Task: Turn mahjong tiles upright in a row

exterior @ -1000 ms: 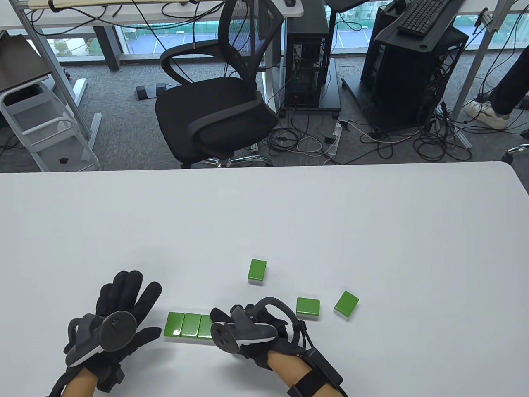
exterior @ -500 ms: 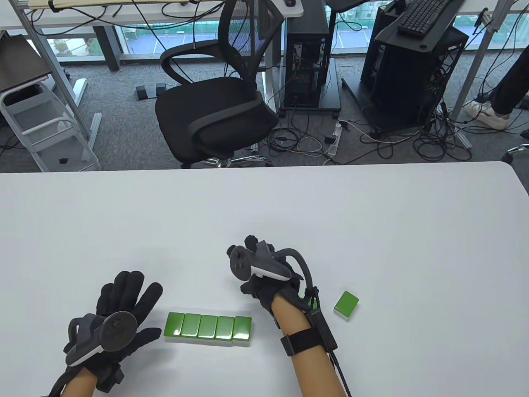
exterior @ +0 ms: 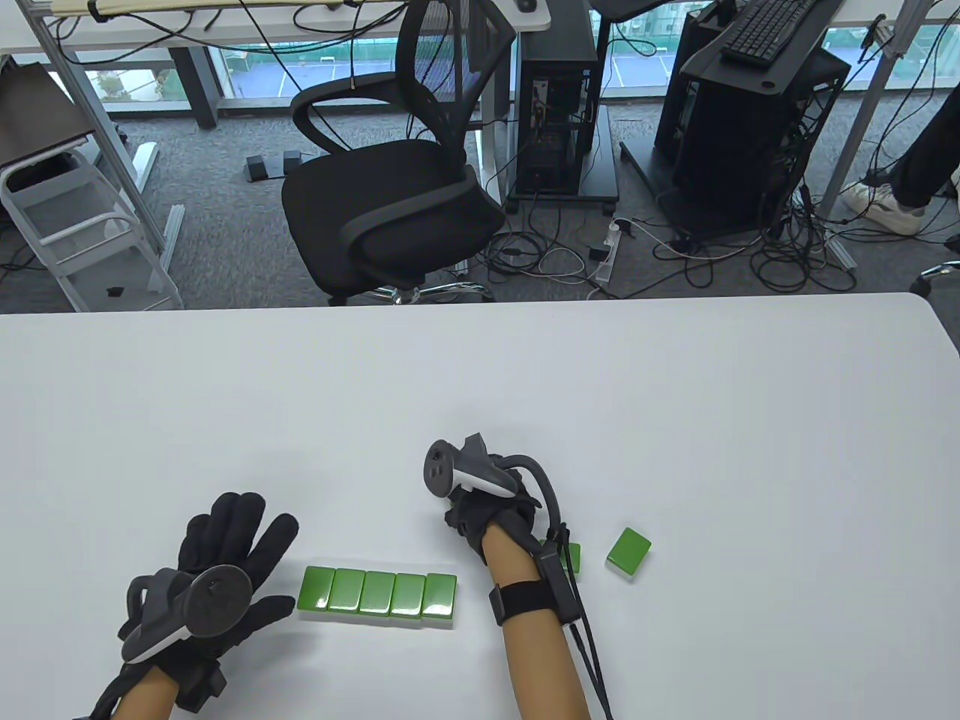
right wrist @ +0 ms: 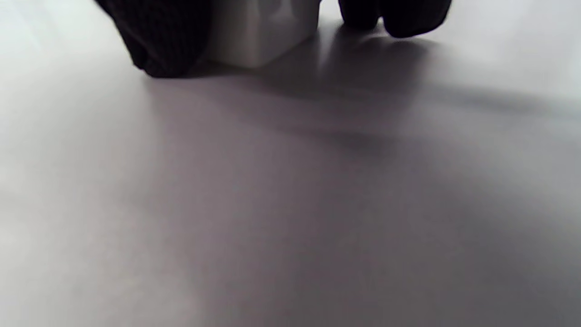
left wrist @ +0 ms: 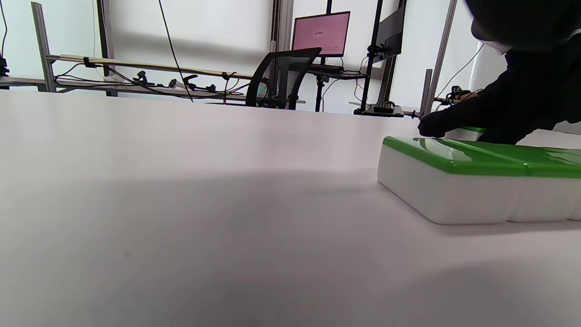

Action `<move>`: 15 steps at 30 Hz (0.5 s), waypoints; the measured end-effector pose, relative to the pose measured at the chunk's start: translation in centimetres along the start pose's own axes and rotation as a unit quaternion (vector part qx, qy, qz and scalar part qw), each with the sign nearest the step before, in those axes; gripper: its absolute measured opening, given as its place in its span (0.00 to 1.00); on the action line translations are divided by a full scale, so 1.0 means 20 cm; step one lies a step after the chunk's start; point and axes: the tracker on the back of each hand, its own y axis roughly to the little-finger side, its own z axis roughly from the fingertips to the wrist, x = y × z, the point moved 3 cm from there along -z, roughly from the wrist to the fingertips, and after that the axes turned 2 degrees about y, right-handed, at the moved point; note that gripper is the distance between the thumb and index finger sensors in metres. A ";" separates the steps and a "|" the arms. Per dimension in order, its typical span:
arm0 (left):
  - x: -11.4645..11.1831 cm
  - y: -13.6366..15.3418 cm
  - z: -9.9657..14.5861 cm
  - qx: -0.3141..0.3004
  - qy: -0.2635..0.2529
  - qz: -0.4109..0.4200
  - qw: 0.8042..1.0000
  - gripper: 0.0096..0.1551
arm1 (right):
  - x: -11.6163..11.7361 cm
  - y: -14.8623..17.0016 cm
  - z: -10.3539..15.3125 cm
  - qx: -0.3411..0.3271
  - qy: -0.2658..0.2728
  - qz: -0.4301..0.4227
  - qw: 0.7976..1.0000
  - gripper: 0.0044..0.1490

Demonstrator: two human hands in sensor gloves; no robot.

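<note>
On the near part of the white table [exterior: 480, 375], table view: a row of five tiles [exterior: 378, 592], green backs up, lying flat and touching side to side. Left hand [exterior: 217, 577] rests flat just left of the row, fingers spread, gripping nothing; unmoved over the last second. Right hand [exterior: 487, 502], which a second ago sat at the row's right end, has since gone to the far side, where a lone tile lay; that tile is now hidden under it. Half a second ago the hand was already there; it has since drawn slightly nearer. A second loose tile [exterior: 572, 559] shows partly behind the right forearm; a third loose tile [exterior: 628, 553] lies tilted to the right, apart from the rest.

Left wrist view: row end [left wrist: 454, 181] seen low across the table, white sides, green tops, flat. Right hand's dark glove [left wrist: 499, 113] beyond it, fingertips on a tile.

Right wrist view: gloved fingers [right wrist: 159, 41] on either side of a white tile body [right wrist: 263, 32], touching it; a pinch seems under way, though lift cannot be told.

Judgement: the row has five; this tile is likely the sixth; none stands upright yet.
</note>
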 end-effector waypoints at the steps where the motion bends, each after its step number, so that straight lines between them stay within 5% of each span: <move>1: -0.01 0.00 0.00 0.000 0.003 -0.001 1.000 0.56 | 0.00 -0.01 0.00 -0.006 0.015 0.006 1.000 0.44; 15: -0.02 -0.01 -0.01 0.004 0.014 -0.007 1.000 0.56 | -0.01 -0.07 0.17 -0.090 0.096 0.069 0.989 0.43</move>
